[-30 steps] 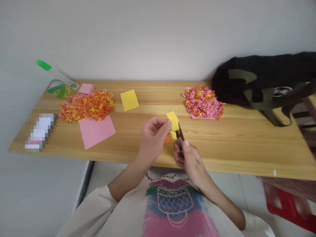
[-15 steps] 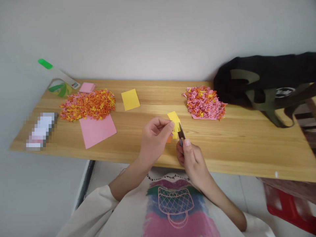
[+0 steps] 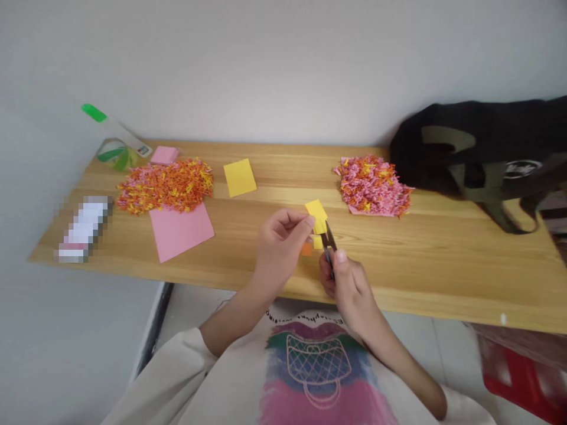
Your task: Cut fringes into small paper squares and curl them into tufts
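Between its thumb and fingers, my left hand (image 3: pixel 283 239) pinches a small piece of yellow paper (image 3: pixel 316 211). My right hand (image 3: pixel 349 277) is closed round the handles of dark scissors (image 3: pixel 329 241); their blades stand a little apart at the paper's lower right edge. Below the held paper, a small yellow scrap (image 3: pixel 318 242) and an orange scrap (image 3: pixel 307 248) show near the tabletop, partly hidden by my left hand. Farther back on the table, a square yellow sheet (image 3: pixel 240 177) lies flat.
On the wooden table (image 3: pixel 425 265), an orange-yellow heap of paper bits (image 3: pixel 170 184) overlaps a pink sheet (image 3: pixel 183 233). A pinker heap (image 3: pixel 374 184) lies right, near a black bag (image 3: pixel 478 141). Pink paper stack (image 3: pixel 165 154), green-capped holder (image 3: pixel 117 131) and blurred phone (image 3: pixel 84 229) are left.
The scissor blades have opened wider and sit slightly lower against the yellow paper. The whole view has shifted a little, so things on the table appear farther right.
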